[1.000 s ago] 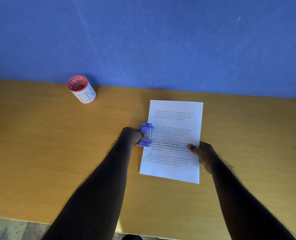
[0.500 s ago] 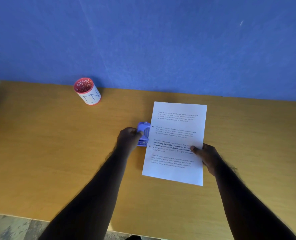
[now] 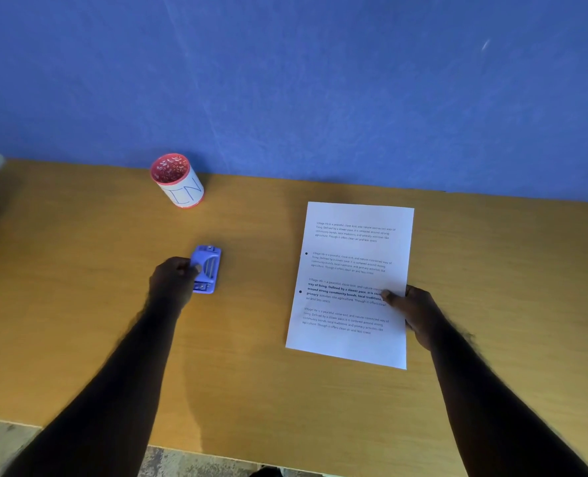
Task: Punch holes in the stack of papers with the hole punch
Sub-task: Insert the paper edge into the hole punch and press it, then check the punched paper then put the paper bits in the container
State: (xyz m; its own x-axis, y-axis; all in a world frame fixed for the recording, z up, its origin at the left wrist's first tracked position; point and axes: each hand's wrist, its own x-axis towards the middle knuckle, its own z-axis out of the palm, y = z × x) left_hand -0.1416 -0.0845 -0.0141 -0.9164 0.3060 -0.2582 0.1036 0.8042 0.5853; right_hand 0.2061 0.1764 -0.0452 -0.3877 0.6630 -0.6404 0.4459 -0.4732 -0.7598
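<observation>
A white stack of papers (image 3: pixel 353 263) with printed text lies on the wooden table (image 3: pixel 79 304), right of centre. Two dark punched holes show near its left edge. My right hand (image 3: pixel 411 309) grips the stack at its right edge, thumb on top. The small blue hole punch (image 3: pixel 207 269) rests on the table well left of the papers, apart from them. My left hand (image 3: pixel 172 282) holds the punch from its left side, thumb on its top.
A red-rimmed white cup (image 3: pixel 177 180) stands at the back left near the blue wall (image 3: pixel 285 80). The table's front edge (image 3: pixel 217 454) runs along the bottom, with floor below it.
My left hand has pulled the hole punch off the papers' left edge and slid it leftward across the table. Two holes now show in the stack. My right hand stays on the papers.
</observation>
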